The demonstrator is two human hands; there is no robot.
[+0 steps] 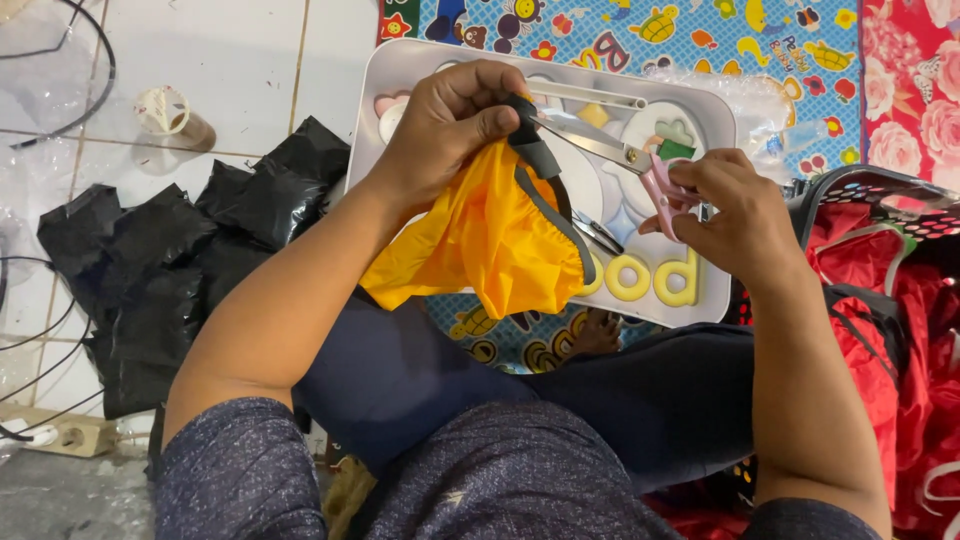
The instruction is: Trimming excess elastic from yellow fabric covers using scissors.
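From up here I see my left hand [455, 125] closed around a bunched yellow-orange fabric piece [490, 240], thumb and fingers pinching its dark grey elastic trim [535, 150] at the top, so the cloth hangs down over my lap. My right hand [735, 215] is curled tight through the pink handles of a pair of scissors [625, 160]; the metal blades point left toward the pinched trim and their tips sit right at it, though I cannot tell whether they are cutting into it. Both hands hover over a grey-white plastic tray [400, 80] with raised yellow letters near its front edge and small pastel shapes moulded in it; the tray rests on a patterned blue play mat [640, 35] on the floor. At the tray's left edge lies a heap of black plastic bags [170, 280] on the white floor tiles [230, 70], with a tape roll [165, 112] farther back and cables near the left. To the tray's right stands a dark basket [880, 195] filled with red fabric [900, 330]. My legs are in dark blue trousers [480, 385].
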